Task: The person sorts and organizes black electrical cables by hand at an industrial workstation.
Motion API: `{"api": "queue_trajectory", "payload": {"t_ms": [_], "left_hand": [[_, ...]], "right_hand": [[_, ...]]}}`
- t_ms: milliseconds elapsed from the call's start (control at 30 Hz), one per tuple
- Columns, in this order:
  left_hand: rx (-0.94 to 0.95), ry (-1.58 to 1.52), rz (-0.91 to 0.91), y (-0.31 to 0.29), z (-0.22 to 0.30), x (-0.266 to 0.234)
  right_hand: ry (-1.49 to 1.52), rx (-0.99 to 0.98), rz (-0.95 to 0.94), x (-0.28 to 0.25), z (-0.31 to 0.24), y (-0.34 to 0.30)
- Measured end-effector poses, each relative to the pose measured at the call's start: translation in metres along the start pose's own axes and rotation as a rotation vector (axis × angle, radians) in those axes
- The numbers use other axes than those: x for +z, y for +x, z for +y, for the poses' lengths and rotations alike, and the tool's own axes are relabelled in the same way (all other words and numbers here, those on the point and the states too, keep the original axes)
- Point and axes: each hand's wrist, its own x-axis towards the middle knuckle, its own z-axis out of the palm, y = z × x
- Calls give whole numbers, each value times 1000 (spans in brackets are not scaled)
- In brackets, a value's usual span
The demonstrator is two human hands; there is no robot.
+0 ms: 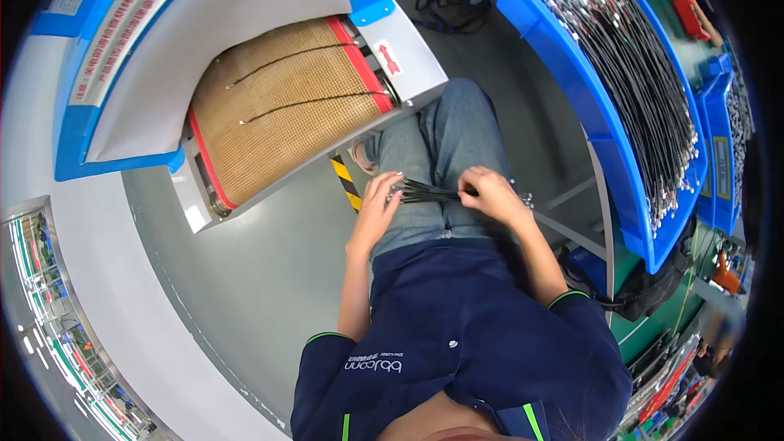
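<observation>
A bundle of thin black cables (430, 193) lies across the front of my body, above my thighs. My right hand (488, 194) is closed round the bundle, and small connector ends stick out past it on the right. At the bundle's other end my left hand (378, 206) holds the cable tips between thumb and fingers; part of the tips is hidden by the fingers. Two single black cables, an upper cable (282, 60) and a lower cable (306, 104), lie apart on the tan mesh conveyor belt (269, 143) ahead of me to the left.
A blue-and-white machine housing (220, 24) arches over the belt. At my right a long blue bin (592, 122) is filled with many black cables (633, 73) with connectors. Another blue bin (719, 147) stands beyond it. Yellow-and-black tape (345, 182) marks the machine's leg.
</observation>
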Motion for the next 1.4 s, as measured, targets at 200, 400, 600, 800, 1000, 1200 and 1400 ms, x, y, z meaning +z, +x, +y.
{"api": "queue_trajectory", "payload": {"t_ms": [200, 400, 600, 800, 1000, 1200, 1400], "left_hand": [[83, 120, -17, 1, 6, -12], [68, 197, -50, 0, 19, -21], [146, 210, -29, 11, 52, -11], [-115, -52, -51, 10, 61, -17], [-391, -411, -48, 4, 51, -14], [-376, -493, -3, 6, 65, -8], [-357, -402, 13, 7, 75, -11]], "right_hand": [[204, 81, -19, -25, -16, 2], [95, -114, 37, -20, -19, 9], [42, -264, 120, -6, -36, 23], [-59, -380, 179, -11, -35, 21], [-130, -478, 177, -11, -33, 21], [-46, -542, 154, 2, -41, 24], [50, -561, 200, 6, -36, 24]]}}
